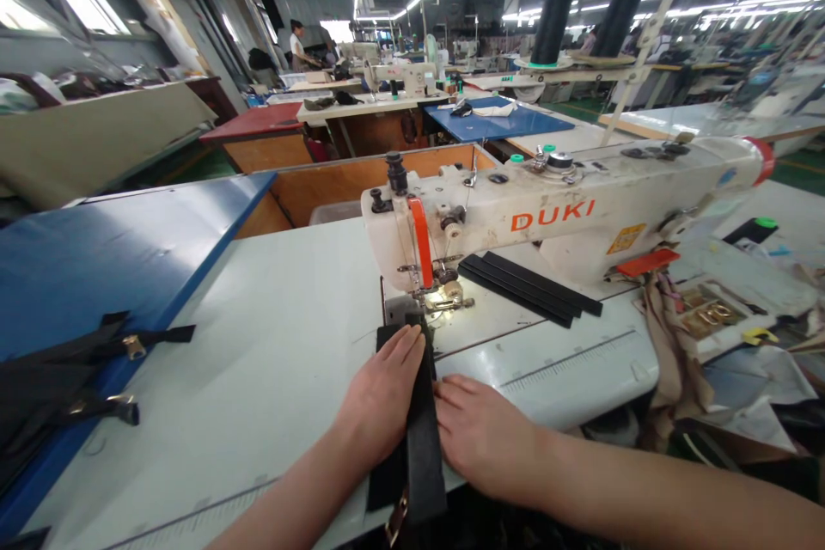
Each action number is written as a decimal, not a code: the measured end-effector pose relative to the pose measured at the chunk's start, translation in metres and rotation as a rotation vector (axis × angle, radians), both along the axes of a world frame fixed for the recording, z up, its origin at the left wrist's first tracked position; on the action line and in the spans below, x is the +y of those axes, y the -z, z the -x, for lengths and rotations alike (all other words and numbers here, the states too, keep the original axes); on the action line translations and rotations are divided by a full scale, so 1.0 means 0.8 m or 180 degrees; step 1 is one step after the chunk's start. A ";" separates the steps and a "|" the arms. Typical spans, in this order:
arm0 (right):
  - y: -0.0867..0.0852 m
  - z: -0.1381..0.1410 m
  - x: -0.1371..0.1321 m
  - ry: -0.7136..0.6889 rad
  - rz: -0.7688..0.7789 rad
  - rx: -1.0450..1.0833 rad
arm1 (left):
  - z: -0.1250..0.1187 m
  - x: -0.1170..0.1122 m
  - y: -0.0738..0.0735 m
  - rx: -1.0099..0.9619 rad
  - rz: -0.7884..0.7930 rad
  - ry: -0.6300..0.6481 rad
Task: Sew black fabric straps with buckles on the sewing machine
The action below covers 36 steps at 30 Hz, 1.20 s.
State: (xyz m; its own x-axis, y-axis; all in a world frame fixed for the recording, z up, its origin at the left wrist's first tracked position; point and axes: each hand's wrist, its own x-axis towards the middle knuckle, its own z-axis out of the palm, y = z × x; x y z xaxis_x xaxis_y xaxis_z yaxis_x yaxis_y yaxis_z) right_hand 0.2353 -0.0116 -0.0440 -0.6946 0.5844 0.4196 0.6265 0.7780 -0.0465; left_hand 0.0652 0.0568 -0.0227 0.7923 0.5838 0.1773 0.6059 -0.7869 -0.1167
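Note:
A long black strap runs from the front edge of the table up to the presser foot of a white sewing machine. Under it, to the left, lies another flat black piece. My left hand rests on the strap just before the needle area, its fingers stretched out flat and close together. Against the strap's right edge, my right hand has its fingers bent at the side; its thumb is hidden. A gold-coloured buckle hangs at the near end. The needle tip is hard to make out.
Several black strips lie on the machine bed at right. Black straps with metal clasps overhang the blue table at left. Beyond the bed, a small tray holds metal rings. A person stands far back.

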 end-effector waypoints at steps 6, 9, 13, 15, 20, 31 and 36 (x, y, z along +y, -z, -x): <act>0.008 0.009 -0.025 0.0009 0.0066 0.0253 | 0.018 -0.020 0.010 -0.0090 0.0061 0.0083; 0.012 0.013 -0.024 0.0050 0.0058 0.0307 | 0.019 -0.018 0.008 -0.0103 -0.0134 0.0163; 0.013 0.018 -0.022 0.0081 -0.0070 0.0429 | 0.023 -0.017 0.008 -0.0126 -0.0213 0.0193; 0.012 0.020 -0.021 0.0085 -0.0121 0.0503 | 0.026 -0.018 0.009 -0.0146 -0.0206 0.0204; 0.010 0.020 -0.022 0.0075 -0.0157 0.0506 | 0.028 -0.018 0.009 -0.0120 -0.0322 0.0140; 0.003 0.016 -0.022 0.0029 0.0032 0.0373 | 0.017 -0.019 -0.001 -0.0092 -0.0664 0.0303; 0.002 0.014 -0.023 0.0029 0.0041 0.0409 | 0.015 -0.019 -0.002 -0.0035 -0.0592 0.0237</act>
